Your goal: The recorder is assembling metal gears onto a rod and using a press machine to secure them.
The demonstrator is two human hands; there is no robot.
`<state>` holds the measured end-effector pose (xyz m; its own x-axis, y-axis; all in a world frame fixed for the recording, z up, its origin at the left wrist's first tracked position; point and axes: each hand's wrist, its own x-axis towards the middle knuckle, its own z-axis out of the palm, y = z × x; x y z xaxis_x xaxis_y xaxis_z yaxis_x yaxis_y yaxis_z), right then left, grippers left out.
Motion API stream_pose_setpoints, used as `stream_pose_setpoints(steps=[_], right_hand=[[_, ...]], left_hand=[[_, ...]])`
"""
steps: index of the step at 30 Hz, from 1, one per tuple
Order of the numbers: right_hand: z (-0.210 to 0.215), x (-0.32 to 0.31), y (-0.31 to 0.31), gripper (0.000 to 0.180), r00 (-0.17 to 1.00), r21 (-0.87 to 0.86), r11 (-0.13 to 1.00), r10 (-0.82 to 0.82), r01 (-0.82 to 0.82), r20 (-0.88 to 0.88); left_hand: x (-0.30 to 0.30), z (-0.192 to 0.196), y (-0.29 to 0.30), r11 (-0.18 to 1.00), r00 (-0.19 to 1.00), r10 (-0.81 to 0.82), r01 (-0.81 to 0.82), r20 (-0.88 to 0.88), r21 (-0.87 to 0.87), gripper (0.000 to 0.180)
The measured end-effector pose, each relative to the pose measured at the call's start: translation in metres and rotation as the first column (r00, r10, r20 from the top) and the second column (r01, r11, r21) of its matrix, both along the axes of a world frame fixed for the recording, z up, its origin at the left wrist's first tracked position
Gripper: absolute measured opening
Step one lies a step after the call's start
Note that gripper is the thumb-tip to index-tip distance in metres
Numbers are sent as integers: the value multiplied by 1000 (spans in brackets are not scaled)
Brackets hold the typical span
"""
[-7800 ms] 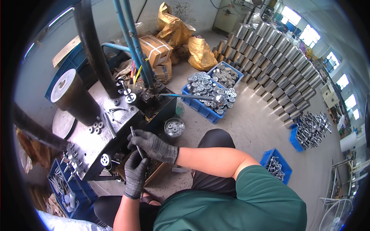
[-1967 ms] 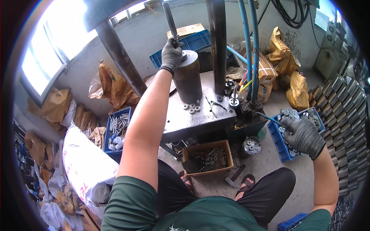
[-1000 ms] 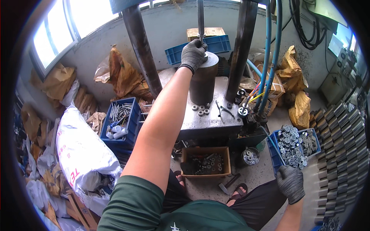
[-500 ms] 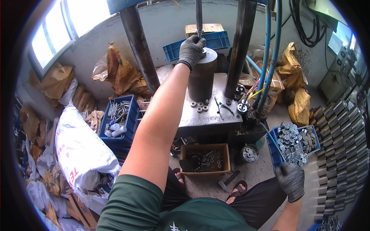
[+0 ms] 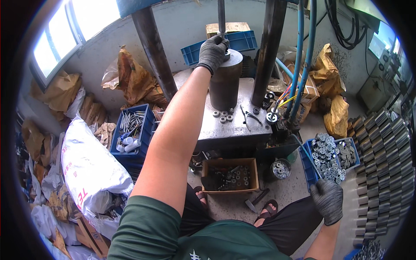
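My left hand (image 5: 212,53), in a grey glove, is closed at the top of an upright steel cylinder (image 5: 225,86). Its fingers hide what they hold, just below the tip of a vertical metal rod (image 5: 221,17). Part of a dark ring (image 5: 227,56) shows on the cylinder top beside the fingertips. My right hand (image 5: 327,201), also gloved, grips the end of a long thin lever (image 5: 308,158) at the lower right. On the steel press table (image 5: 208,128) lie several small bearings (image 5: 223,117) and a pair of pliers (image 5: 249,118).
Dark press columns (image 5: 154,47) flank the cylinder. A blue crate (image 5: 149,108) of metal pins stands left; another crate (image 5: 310,173) holds metal wheels at right. Below sit a cardboard box (image 5: 229,190) of parts and a hammer (image 5: 256,200). Stacked metal bars (image 5: 385,173) line the right side.
The whole view has shifted slightly. My left hand stays at the cylinder top beneath the rod, and my right hand keeps its hold on the lever.
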<state>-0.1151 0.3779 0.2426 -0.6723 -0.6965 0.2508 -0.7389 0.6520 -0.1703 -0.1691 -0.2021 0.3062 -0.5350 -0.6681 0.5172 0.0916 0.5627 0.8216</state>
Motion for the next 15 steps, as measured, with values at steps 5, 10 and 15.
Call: stream_pose_setpoints(steps=[5,10,15], right_hand=[[12,-3,-2,13,997,1,1000,4,-4,77],[45,-43,-32,18,993,-240,964,100,-112,-62],[97,-143,-102,42,929,-535,810,31,-239,-369]], left_hand=[[-3,-5,-2,999,1000,-8,9,-25,49,26],[6,0,6,999,999,26,-25,19,-33,16],[-2,3,3,993,997,-70,72,-28,94,16]])
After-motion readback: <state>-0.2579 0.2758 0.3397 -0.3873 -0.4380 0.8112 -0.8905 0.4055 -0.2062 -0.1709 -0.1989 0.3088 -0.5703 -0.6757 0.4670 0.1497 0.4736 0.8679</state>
